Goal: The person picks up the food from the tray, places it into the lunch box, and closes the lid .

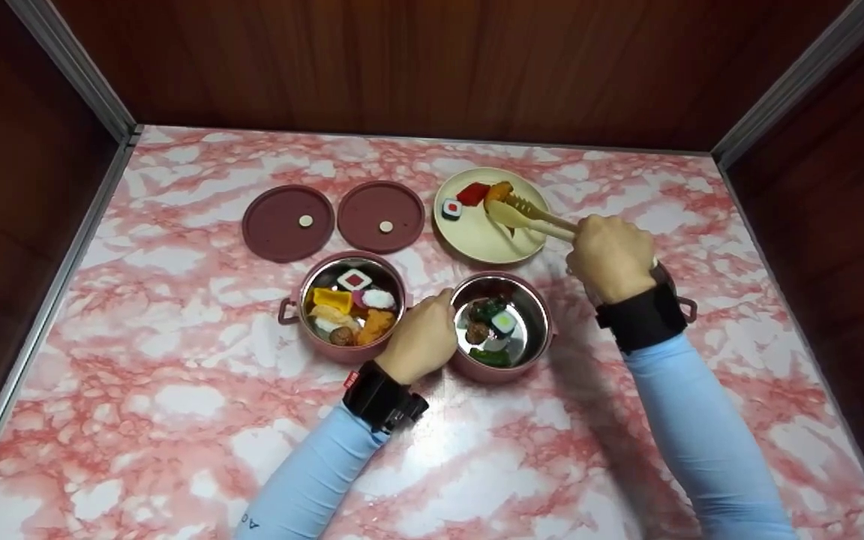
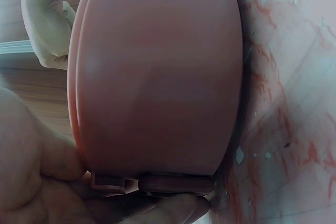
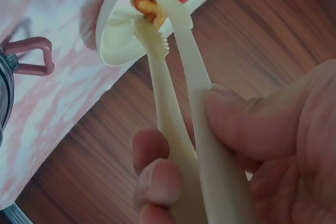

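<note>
My right hand [image 1: 612, 255] grips a pair of cream tongs [image 3: 197, 108], thumb on one arm and fingers round the other. Their tips sit on either side of an orange-brown toy food piece [image 3: 149, 9] on the cream plate [image 1: 469, 250]. A red piece [image 1: 472, 194] and a sushi roll [image 1: 451, 208] lie beside it. My left hand [image 1: 418, 343] holds the side handle [image 2: 176, 183] of the right-hand pink pot [image 1: 488, 373]. Inside that pot are green pieces [image 1: 490, 357], a brown ball [image 1: 477, 332] and a pale roll [image 1: 503, 322].
Left of my left hand stands a second pink pot [image 1: 342, 352] with several toy foods inside. Two dark red lids [image 1: 282, 240] with pale knobs lie behind the pots. A handled vessel [image 1: 688, 307] is mostly hidden behind my right wrist. Wood-grain panels [image 1: 432, 67] enclose the marbled tabletop.
</note>
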Demonstrator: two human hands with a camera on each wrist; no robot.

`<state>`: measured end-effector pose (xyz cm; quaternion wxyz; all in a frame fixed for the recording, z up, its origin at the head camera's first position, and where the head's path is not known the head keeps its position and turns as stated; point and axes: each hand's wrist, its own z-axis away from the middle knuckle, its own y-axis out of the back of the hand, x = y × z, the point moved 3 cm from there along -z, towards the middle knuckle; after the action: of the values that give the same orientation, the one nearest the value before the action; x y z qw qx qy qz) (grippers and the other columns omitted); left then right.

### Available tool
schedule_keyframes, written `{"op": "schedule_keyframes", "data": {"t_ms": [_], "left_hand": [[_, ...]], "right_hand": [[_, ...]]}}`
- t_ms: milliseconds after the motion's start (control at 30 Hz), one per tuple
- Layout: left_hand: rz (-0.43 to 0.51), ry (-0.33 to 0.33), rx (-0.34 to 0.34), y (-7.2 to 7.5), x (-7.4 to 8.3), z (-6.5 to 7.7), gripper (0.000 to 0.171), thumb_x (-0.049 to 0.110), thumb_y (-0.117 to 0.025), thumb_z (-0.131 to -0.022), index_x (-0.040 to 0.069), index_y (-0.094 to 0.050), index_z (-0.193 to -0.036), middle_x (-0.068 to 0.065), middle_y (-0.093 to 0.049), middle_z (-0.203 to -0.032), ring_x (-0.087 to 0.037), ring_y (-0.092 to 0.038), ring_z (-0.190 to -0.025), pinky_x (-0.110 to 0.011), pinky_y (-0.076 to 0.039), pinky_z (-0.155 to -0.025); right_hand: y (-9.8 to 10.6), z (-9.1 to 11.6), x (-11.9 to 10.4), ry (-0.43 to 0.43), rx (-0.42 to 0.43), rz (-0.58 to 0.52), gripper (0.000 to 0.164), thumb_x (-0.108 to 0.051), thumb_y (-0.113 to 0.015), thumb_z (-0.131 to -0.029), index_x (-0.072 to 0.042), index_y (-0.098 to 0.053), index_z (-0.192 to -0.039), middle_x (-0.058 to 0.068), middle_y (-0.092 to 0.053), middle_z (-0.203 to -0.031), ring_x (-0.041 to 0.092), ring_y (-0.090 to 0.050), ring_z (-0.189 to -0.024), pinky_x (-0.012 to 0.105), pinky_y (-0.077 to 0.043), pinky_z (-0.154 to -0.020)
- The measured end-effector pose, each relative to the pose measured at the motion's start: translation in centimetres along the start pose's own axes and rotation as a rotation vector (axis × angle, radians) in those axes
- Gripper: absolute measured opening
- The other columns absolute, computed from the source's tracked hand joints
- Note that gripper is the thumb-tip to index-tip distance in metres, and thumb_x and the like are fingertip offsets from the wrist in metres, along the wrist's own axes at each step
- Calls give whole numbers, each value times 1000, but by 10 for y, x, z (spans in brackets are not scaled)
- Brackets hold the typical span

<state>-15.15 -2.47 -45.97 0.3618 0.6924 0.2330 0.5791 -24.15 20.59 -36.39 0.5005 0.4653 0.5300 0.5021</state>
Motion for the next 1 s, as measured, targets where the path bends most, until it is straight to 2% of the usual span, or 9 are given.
{"op": "schedule_keyframes", "data": {"t_ms": [267, 367, 433, 567, 800, 1000], "left_hand": [[1, -12, 7, -1, 0, -1, 40, 10, -40, -104, -9, -51, -138, -23, -66, -113, -36, -65, -102, -46, -53, -89], [10, -5, -4, -2, 0, -1, 41, 10, -40, -104, -9, -50, -138, -24, -66, -115, -36, -65, -103, -46, -53, -90], [15, -3, -6, -2, -1, 0, 41, 10, -40, -104, -9, -50, -138, -24, -65, -115, -36, -65, -103, -46, -53, -91], [4, -11, 5, -1, -1, -1, 40, 10, -40, -103, -8, -52, -137, -23, -66, -112, -36, -65, -102, -47, -54, -88], [-1, -14, 5, -2, -1, -1, 40, 10, -40, -103, -8, -52, -136, -23, -67, -109, -35, -65, -100, -47, -54, -87], [5, -11, 4, -2, -1, 0, 40, 11, -39, -104, -7, -51, -137, -24, -66, -113, -36, -65, -103, -46, -53, -90]], "right_hand": [[4, -5, 2, 50, 12, 81, 20, -16, -75, -75, -1, -70, -88, 24, -64, -78, 45, -62, -69, 60, -49, -59], [6, -5, 9, 72, 44, 76, 16, -15, -72, -79, -7, -74, -92, 22, -66, -80, 45, -62, -69, 60, -47, -57], [6, -4, 16, 76, 51, 34, 14, -13, -70, -82, -11, -76, -95, 21, -68, -82, 43, -62, -69, 59, -46, -56], [6, 1, 32, 75, 43, -92, 25, -12, -64, -88, -17, -77, -109, 20, -70, -91, 42, -62, -73, 56, -44, -59], [0, 9, 57, 27, -17, -256, 34, -15, -64, -89, -15, -73, -121, 16, -72, -103, 37, -63, -90, 50, -42, -66], [-2, 14, 66, -4, -51, -314, 34, -18, -62, -94, -14, -70, -127, 15, -71, -108, 34, -62, -91, 48, -42, -65]]}}
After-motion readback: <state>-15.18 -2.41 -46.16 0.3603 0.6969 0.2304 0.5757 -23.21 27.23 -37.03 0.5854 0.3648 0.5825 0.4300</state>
